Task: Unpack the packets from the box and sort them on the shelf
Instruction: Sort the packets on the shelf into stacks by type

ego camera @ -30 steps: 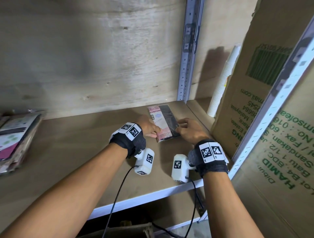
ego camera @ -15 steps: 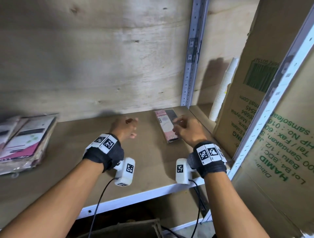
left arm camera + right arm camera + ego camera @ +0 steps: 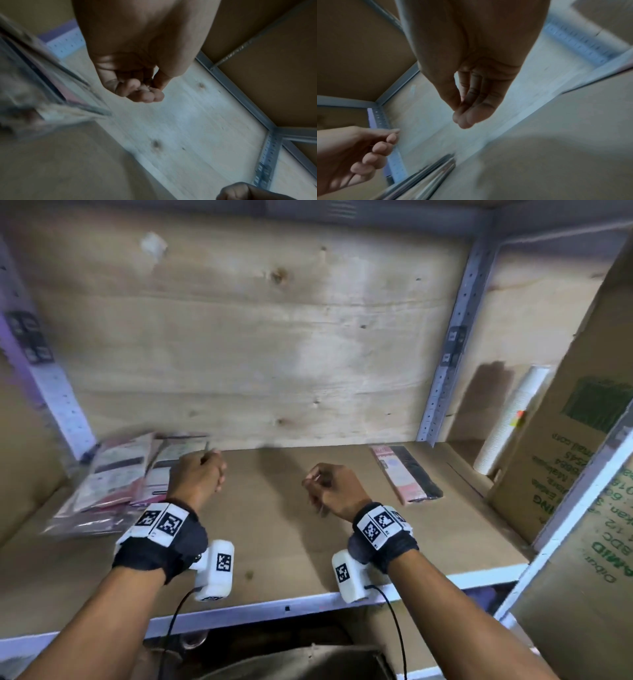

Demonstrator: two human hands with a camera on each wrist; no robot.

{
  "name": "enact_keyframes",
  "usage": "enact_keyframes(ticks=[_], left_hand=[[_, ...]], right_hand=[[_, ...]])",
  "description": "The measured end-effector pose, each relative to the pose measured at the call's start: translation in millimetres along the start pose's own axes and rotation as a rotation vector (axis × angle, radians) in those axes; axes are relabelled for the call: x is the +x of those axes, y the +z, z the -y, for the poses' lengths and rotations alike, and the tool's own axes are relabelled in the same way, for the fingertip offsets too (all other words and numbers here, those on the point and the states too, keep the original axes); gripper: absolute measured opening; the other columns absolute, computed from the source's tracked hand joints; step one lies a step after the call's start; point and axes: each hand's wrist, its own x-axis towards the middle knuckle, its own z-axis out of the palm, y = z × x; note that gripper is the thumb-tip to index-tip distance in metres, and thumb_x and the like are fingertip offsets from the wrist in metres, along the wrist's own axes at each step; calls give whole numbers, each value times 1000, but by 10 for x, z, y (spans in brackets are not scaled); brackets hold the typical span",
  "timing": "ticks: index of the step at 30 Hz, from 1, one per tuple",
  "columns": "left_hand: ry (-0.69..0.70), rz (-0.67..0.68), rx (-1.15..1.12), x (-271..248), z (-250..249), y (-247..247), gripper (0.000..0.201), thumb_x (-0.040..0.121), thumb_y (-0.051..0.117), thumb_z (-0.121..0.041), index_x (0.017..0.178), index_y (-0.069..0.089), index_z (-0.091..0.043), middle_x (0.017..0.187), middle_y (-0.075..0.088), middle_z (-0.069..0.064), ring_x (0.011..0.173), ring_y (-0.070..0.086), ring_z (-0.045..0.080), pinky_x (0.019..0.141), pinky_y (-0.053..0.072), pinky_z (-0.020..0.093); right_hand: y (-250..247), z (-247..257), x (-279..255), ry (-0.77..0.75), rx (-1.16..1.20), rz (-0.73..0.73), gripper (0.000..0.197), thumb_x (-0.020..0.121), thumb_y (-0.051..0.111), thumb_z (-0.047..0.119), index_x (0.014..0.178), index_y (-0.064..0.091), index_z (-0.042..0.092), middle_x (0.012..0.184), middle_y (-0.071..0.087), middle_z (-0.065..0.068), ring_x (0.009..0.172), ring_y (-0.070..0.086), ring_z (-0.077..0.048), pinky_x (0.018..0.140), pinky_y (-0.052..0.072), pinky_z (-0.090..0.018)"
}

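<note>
A pink-and-black packet (image 3: 406,474) lies flat at the right back of the shelf board (image 3: 281,546). A loose pile of packets (image 3: 116,481) lies at the left back, blurred in the left wrist view (image 3: 34,94). My left hand (image 3: 202,470) hovers at that pile's right edge with loosely curled fingers (image 3: 142,93) and holds nothing. My right hand (image 3: 329,484) hangs over the middle of the board, well left of the pink-and-black packet. Its fingers (image 3: 467,117) are loosely curled, with nothing in them.
A tall cardboard box with green print (image 3: 565,460) stands at the right end, with a white stack of cups (image 3: 510,419) beside it. Metal uprights (image 3: 445,371) frame the plywood back wall. A brownish object (image 3: 291,662) sits below the white front rail (image 3: 274,607).
Both hands have let go of the pink-and-black packet and moved left. The left hand has reached the left pile; the right hand is now over mid-shelf.
</note>
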Motion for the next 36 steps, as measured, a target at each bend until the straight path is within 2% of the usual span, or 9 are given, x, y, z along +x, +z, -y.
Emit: enact_keyframes(ticks=[3, 7, 10, 13, 17, 22, 26, 31, 36], left_hand=[[-13, -44, -25, 140, 10, -371, 35, 93, 49, -23, 62, 61, -13, 51, 60, 2, 46, 53, 21, 57, 44, 28], [-71, -132, -26, 259, 92, -821, 33, 92, 47, -23, 64, 61, -15, 55, 61, -2, 45, 53, 14, 46, 39, 21], [-90, -192, 13, 272, 160, -1070, 35, 91, 45, -29, 64, 62, -15, 54, 63, -4, 49, 58, 17, 54, 49, 26], [-75, -205, 14, 234, 187, -1181, 36, 93, 47, -28, 64, 63, -15, 59, 65, -1, 57, 61, 21, 64, 54, 31], [-66, -161, 72, 118, 232, -1225, 39, 95, 46, -35, 70, 66, -11, 69, 70, 3, 65, 65, 23, 59, 50, 27], [4, -8, 175, -15, 217, -1148, 61, 77, 30, -36, 104, 66, 5, 102, 68, 30, 96, 65, 46, 88, 54, 53], [-50, 8, 190, 15, 154, -990, 38, 80, 38, -26, 107, 64, -15, 115, 67, 13, 107, 61, 34, 95, 51, 42], [305, 226, 463, -73, 102, -533, 63, 81, 51, 11, 134, 54, -22, 128, 60, 5, 127, 48, 27, 114, 33, 43], [457, 257, 521, -216, -127, -87, 29, 83, 70, -21, 112, 70, -21, 112, 70, 2, 111, 58, 27, 100, 42, 38]], right_hand=[[431, 234, 316, 33, 47, 113, 12, 95, 61, 12, 84, 59, 11, 64, 65, -13, 46, 60, -24, 44, 51, -28], [1047, 513, 698, 134, 75, 215, 15, 97, 59, 16, 87, 53, 8, 66, 60, -12, 46, 59, -21, 43, 54, -30], [1503, 687, 889, 199, 87, 257, 29, 95, 64, 31, 91, 52, 5, 69, 58, -8, 52, 57, -20, 42, 54, -27], [1831, 766, 1015, 171, 24, 275, 37, 90, 69, 40, 70, 52, 14, 44, 55, 11, 36, 53, 0, 36, 41, -12], [2025, 697, 1095, 191, 75, 254, 33, 82, 80, 22, 99, 66, -2, 52, 58, 11, 32, 51, 6, 32, 35, -9], [1814, 638, 1028, 192, 56, 288, 25, 84, 78, 21, 70, 58, 16, 60, 66, 7, 50, 62, -4, 46, 51, -19], [1511, 556, 846, 296, 397, 218, 52, 84, 76, 9, 124, 42, 11, 106, 68, -15, 76, 70, -27, 55, 61, -38], [922, 550, 541, 287, 612, 106, 41, 90, 67, 8, 130, 57, 8, 89, 72, -8, 66, 67, -21, 53, 49, -25], [270, 505, 207, 341, 709, 178, 23, 99, 55, 27, 111, 62, 9, 87, 66, -10, 58, 57, -17, 37, 34, -19]])
